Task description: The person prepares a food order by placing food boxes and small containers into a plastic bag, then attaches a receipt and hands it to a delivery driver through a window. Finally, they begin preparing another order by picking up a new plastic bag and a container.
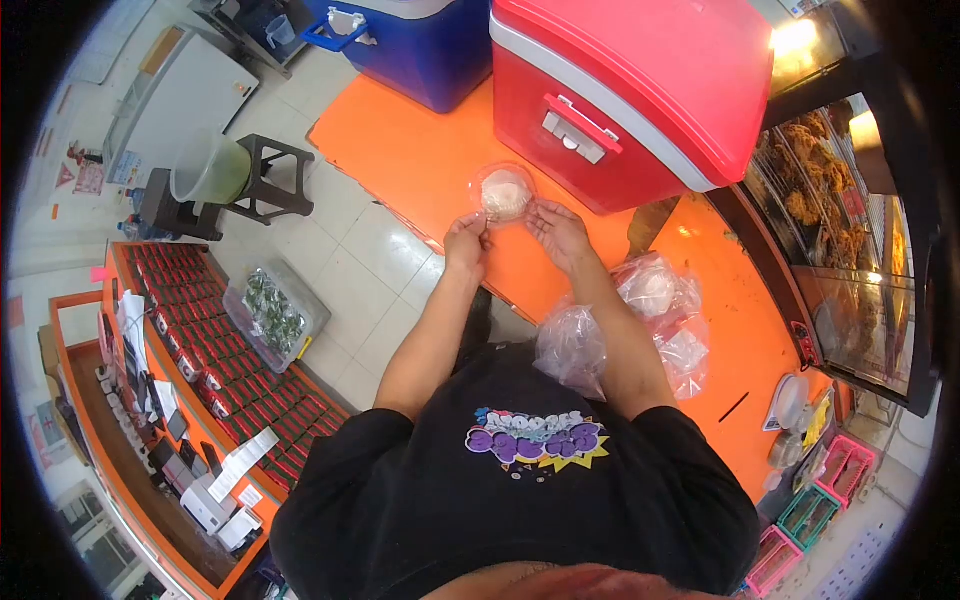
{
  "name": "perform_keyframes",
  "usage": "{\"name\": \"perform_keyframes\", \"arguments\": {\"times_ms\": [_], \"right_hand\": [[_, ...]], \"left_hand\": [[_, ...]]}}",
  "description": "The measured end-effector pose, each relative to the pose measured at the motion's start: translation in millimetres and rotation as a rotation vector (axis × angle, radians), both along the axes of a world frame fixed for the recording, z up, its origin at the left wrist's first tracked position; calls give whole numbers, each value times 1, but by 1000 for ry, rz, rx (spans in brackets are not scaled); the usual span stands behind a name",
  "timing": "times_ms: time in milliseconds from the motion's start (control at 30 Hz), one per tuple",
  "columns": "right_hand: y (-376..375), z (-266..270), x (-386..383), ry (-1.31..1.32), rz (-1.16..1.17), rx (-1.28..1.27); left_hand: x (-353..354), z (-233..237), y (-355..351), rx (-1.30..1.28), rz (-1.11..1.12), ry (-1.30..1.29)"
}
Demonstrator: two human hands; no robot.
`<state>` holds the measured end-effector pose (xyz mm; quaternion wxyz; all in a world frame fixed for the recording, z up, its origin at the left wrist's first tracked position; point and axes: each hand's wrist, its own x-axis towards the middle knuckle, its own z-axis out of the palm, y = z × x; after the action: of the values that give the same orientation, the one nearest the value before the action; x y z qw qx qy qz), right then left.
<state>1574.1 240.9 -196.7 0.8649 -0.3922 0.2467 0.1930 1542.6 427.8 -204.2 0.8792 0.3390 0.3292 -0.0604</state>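
On the orange table lies a round clear plastic pack (507,192) with a pale, rounded lump of food inside. The fingers of my left hand (467,240) pinch its near left edge. At the near right edge, thumb and fingers of my right hand (558,230) are closed on the same clear plastic. Beside my right forearm sits a clear plastic bag (655,285) with a similar pale lump showing through. Another crumpled clear bag (572,350) is close to my body, partly behind the right forearm.
A red cooler box (630,90) stands just beyond my hands, with a blue cooler (420,50) to its left. At right is a glass case of fried food (825,200). Left on the floor are a black stool (270,180) and a plastic tub (275,312).
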Motion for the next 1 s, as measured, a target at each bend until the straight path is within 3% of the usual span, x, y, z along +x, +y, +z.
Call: {"name": "perform_keyframes", "arguments": {"times_ms": [100,200,400,467,567,767,933,1000], "right_hand": [[0,-7,-3,-76,-49,85],[-1,-12,-5,-75,-85,131],[-6,-17,-7,-88,-56,151],[-5,-20,-9,-91,-76,145],[-1,-19,-12,-74,-99,121],[5,9,-19,43,-43,71],[8,17,-22,72,-40,128],[10,21,-24,25,5,28]], "left_hand": [[-5,8,-4,81,-61,16],[-8,7,-11,54,16,33],[-18,-6,-13,-117,12,-3],[-21,-14,-18,-280,88,-85],[-23,14,-34,-305,170,-19],[-32,38,-48,-159,239,-48],[-24,22,-40,-90,180,-43],[-23,22,-39,-74,180,-1]]}}
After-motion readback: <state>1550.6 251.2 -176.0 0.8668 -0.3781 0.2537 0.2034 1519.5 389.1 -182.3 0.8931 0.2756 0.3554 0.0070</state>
